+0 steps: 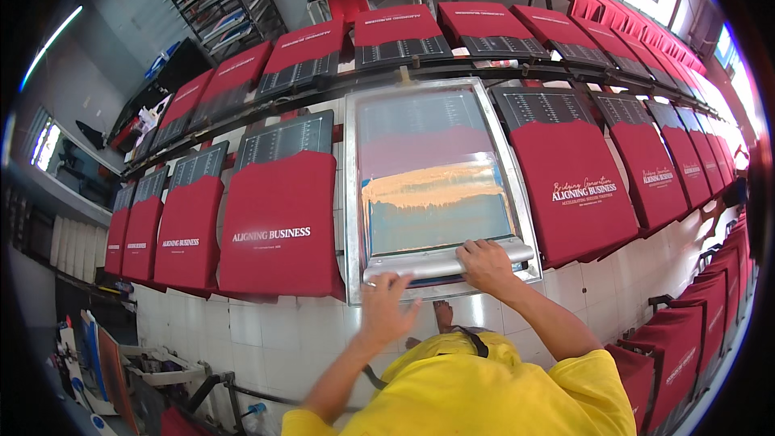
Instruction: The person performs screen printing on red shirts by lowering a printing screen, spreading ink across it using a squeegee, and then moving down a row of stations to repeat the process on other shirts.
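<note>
A screen-printing frame [352, 194] with a silver metal border lies over a dark red shirt on a board in front of me. Across its mesh runs a smeared band of pale orange ink [432, 184]. At the near end rests a squeegee [428, 262] with a long silver handle. My right hand [486, 265] is closed around the right part of that handle. My left hand [386, 307] is at the squeegee's left end, fingertips by the handle and thumb spread away; it looks slightly blurred.
Red shirts on black boards, such as the left one [278, 222] and the right one [573, 186], flank the frame with white print. Another row [395, 28] stands beyond a dark rail. More red shirts [678, 347] hang at lower right. A rack [218, 4] stands at the back left.
</note>
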{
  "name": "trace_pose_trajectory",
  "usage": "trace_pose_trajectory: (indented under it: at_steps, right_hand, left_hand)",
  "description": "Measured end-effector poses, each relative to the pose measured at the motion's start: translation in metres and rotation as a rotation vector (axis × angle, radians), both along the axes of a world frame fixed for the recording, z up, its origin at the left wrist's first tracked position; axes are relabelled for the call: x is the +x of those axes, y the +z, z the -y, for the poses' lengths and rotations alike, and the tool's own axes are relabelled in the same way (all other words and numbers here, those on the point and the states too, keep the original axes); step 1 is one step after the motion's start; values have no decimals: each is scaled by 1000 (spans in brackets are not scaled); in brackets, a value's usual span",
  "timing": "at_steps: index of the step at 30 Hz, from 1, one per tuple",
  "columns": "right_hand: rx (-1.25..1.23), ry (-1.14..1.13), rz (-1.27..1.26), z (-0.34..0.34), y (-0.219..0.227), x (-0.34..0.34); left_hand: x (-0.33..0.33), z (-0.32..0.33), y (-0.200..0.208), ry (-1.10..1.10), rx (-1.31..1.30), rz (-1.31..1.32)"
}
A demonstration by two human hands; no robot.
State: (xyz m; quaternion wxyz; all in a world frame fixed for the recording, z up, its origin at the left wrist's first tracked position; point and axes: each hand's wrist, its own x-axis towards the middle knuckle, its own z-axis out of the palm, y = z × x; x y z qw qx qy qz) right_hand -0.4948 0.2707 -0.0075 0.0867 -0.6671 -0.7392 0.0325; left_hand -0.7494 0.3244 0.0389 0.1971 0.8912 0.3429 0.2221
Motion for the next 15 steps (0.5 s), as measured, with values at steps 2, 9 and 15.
trace_pose_trajectory:
  at_steps: [2,9,15]
  right_hand:
    - [-38,-18,-30,-3,8,-2]
    - [42,-51,98,25,-1,42]
    - [78,-79,68,15,19,41]
  left_hand:
    - [-4,-26,14,-8,211,-186]
    - [-11,-66,-52,-63,48,-420]
    - [-9,-77,-40,-25,12,-329]
